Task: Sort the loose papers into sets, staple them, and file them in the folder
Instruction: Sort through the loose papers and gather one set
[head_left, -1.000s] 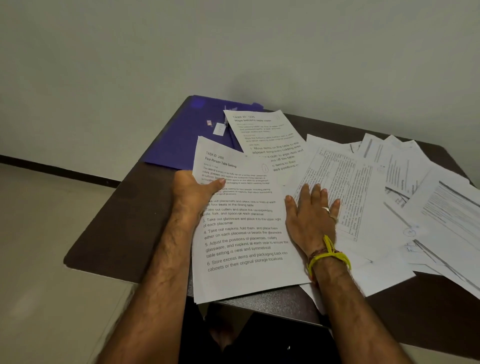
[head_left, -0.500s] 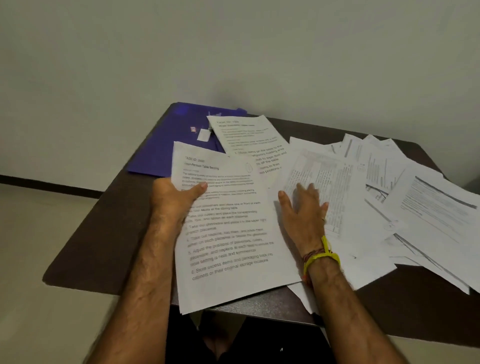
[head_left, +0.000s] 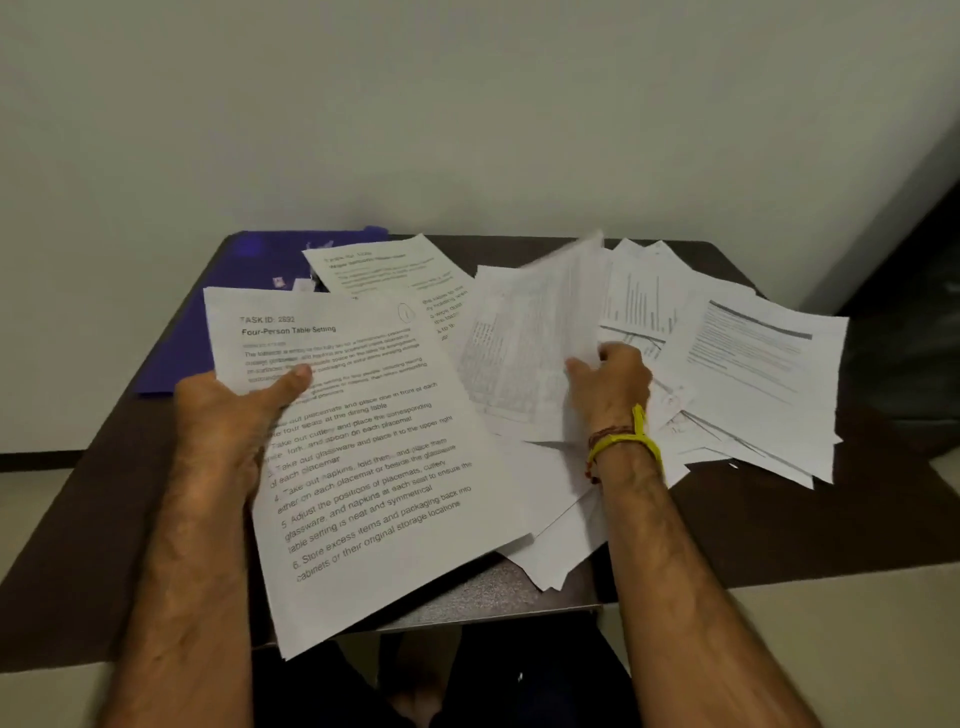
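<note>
My left hand (head_left: 228, 415) grips a printed sheet headed "Four-Person Table Setting" (head_left: 374, 457) by its left edge, thumb on top, above the near table edge. My right hand (head_left: 615, 387) pinches the edge of a sheet with a printed table (head_left: 535, 332) and lifts it off the loose paper pile (head_left: 753, 374); the raised sheet is blurred. Another text sheet (head_left: 384, 270) lies behind the held one. A purple folder (head_left: 260, 260) lies open at the table's far left corner, partly covered by papers. No stapler is visible.
The dark brown table (head_left: 104, 499) stands against a plain wall. Small white scraps (head_left: 298, 283) lie on the folder. Papers spread over the table's right half, some reaching past the near edge. A dark object (head_left: 914, 353) stands right of the table.
My right hand went from lying flat on the table-printed sheet to pinching its edge and lifting it. The left hand kept holding its sheet; the view shifted.
</note>
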